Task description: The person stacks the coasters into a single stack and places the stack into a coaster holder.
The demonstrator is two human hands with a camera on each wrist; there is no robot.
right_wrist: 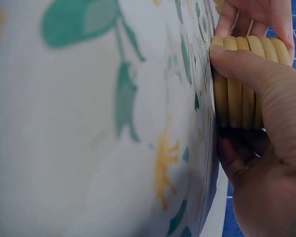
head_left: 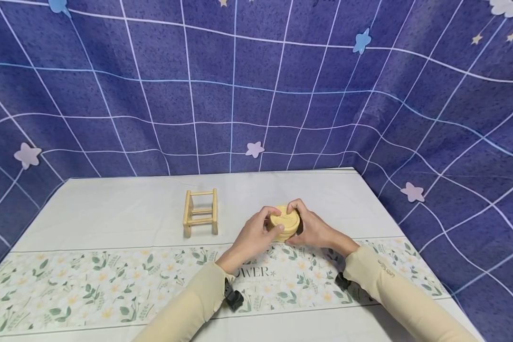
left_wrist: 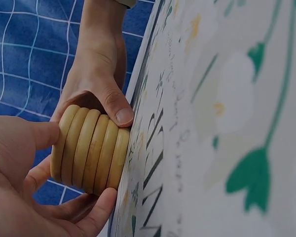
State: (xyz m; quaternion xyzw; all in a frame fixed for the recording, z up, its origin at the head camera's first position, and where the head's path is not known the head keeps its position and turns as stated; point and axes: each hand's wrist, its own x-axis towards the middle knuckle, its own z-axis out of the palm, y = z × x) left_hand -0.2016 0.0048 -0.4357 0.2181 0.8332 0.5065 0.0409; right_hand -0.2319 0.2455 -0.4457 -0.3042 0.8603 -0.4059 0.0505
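A stack of several round wooden coasters [head_left: 285, 219] stands on the table, the discs lying flat one on another. From its left side my left hand [head_left: 256, 232] grips the stack, thumb and fingers curled round the discs. On the opposite side my right hand [head_left: 315, 229] holds it too, with the thumb low against the bottom discs in the right wrist view. The coasters' edges [left_wrist: 91, 148] line up closely in the left wrist view. Some engraving shows on the top disc. Farther left stands a small wooden rack [head_left: 201, 212] with posts and crossbars, apart from both hands.
A white tablecloth [head_left: 132, 204] covers the table, with a floral printed band [head_left: 111, 285] across its front part. Behind and to the right hangs a dark blue curtain [head_left: 213, 104] with grid lines and stars. Black wrist straps [head_left: 233, 298] sit on both sleeves.
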